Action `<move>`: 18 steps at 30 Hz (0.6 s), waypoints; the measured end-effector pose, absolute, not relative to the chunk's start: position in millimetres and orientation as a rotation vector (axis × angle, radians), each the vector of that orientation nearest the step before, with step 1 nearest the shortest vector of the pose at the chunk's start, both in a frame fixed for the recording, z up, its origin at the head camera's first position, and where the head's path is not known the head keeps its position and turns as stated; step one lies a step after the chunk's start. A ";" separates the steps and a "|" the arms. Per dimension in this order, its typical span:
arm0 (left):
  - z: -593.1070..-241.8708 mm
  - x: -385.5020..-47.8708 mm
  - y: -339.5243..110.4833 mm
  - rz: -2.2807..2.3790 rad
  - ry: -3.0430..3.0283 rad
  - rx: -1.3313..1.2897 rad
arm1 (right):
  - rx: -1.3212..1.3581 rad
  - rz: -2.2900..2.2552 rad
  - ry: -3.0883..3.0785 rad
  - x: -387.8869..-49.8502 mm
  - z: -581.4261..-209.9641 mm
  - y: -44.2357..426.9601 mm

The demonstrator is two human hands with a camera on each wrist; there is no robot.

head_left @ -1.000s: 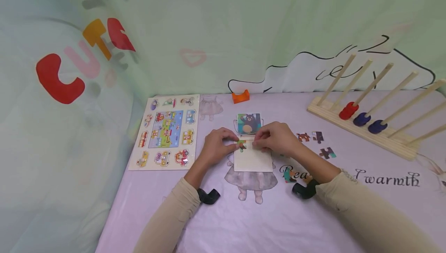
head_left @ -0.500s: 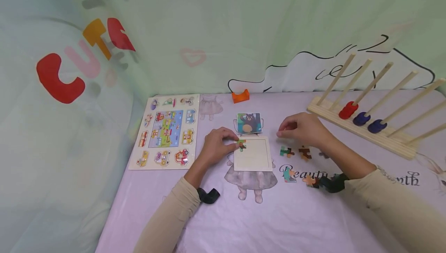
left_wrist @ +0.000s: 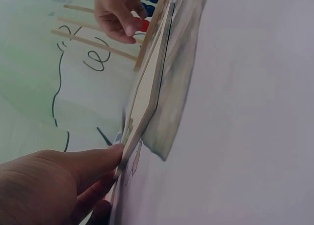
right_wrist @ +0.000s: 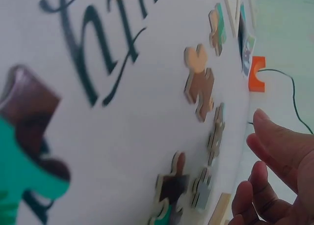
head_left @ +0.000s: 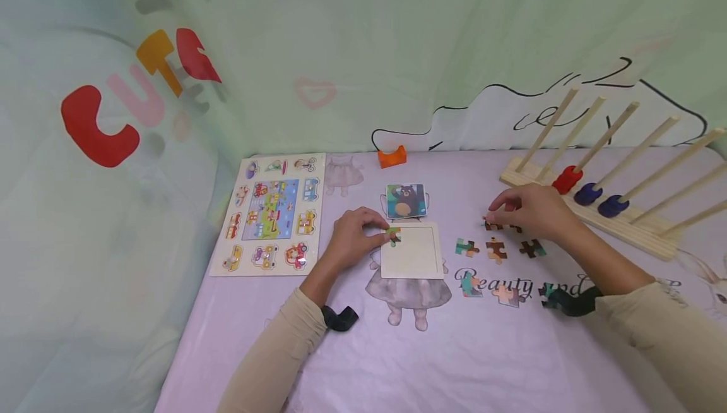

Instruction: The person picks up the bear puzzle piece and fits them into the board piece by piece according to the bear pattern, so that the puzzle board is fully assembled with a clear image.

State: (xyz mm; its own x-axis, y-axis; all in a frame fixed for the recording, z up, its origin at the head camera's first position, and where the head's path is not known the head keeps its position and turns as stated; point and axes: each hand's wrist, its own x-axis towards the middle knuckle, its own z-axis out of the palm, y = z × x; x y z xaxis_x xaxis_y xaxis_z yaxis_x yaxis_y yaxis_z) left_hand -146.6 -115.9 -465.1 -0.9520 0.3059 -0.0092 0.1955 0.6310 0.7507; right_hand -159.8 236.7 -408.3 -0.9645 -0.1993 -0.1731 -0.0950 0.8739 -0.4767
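My left hand (head_left: 354, 239) grips the upper left corner of a square wooden board (head_left: 411, 261); in the left wrist view its thumb (left_wrist: 100, 161) lies against the board's edge. One green and brown puzzle piece (head_left: 394, 236) sits in that corner. Over the loose pieces on the right, my right hand (head_left: 531, 211) hovers at a bear-face piece (head_left: 493, 226), partly hidden by the fingers. The right wrist view shows the right hand (right_wrist: 284, 171) with thumb and fingers apart, near a piece (right_wrist: 216, 134). A bear picture card (head_left: 406, 201) lies behind the board.
Several loose pieces lie nearby, including a brown one (head_left: 496, 250) and a teal one (head_left: 470, 285). A vehicle puzzle board (head_left: 221, 264) is at the left, an orange block (head_left: 392, 158) at the back, and a wooden peg rack (head_left: 653, 244) at the right.
My right hand has left the board and moved right to the loose pieces, uncovering the board's right side. My left hand has stayed at the corner.
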 end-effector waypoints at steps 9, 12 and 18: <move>-465.6 -146.7 -115.3 1.232 2.698 0.394 | -0.170 -0.672 2.820 -160.3 -418.3 256.7; -465.6 -146.5 -115.1 1.227 2.701 0.389 | -0.165 -0.677 2.813 -160.5 -421.9 261.2; -465.3 -146.0 -114.9 1.233 2.697 0.380 | -0.163 -0.683 2.795 -161.2 -425.5 264.1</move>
State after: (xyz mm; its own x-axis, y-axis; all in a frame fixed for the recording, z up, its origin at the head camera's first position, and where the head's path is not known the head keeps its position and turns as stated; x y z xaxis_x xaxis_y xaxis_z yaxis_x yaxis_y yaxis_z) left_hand -146.0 -114.9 -465.3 -0.9563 0.2906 -0.0322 0.1658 0.6298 0.7588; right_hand -161.2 264.1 -425.5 -0.9602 -0.1689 -0.2224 -0.0473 0.8833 -0.4663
